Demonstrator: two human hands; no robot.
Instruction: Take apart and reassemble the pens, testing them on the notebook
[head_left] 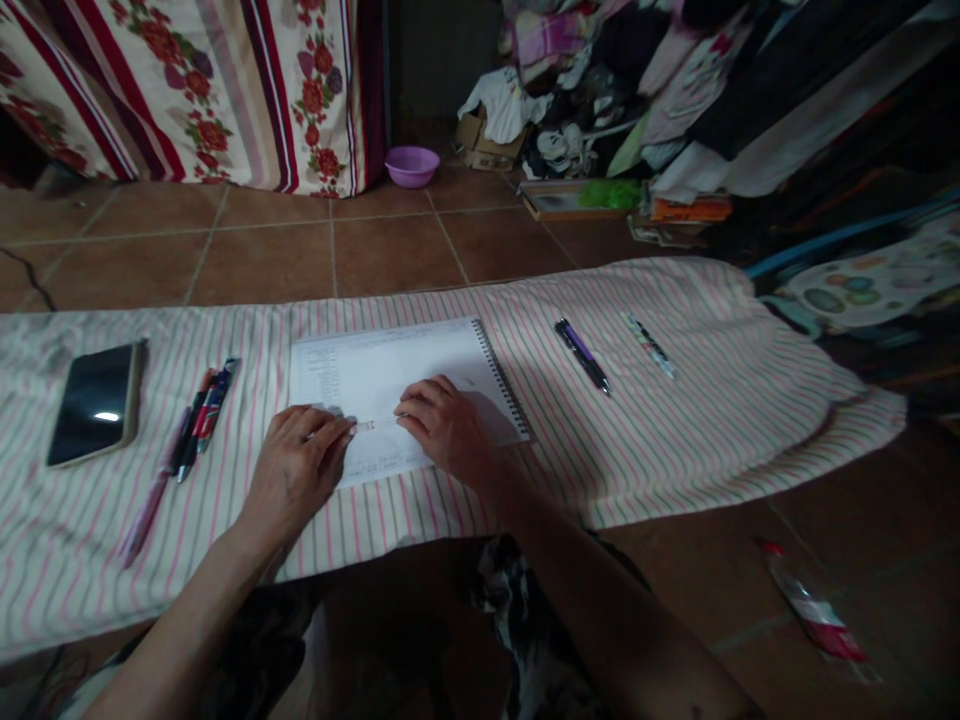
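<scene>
the slim pale stick (pixel 365 427) is over the notebook (pixel 405 362), long axis roughly nine to three o'clock; the left hand (pixel 301 458) pinches its nine-o'clock end, the right hand (pixel 444 422) its three-o'clock end.

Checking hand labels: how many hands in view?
2. The left hand is over the lower-left part of the notebook; the right hand is over its lower part, further right. Neither is hidden; no other hand shows.

Fingers (pixel 433 392) over spiral notebook (pixel 390 360)
</scene>
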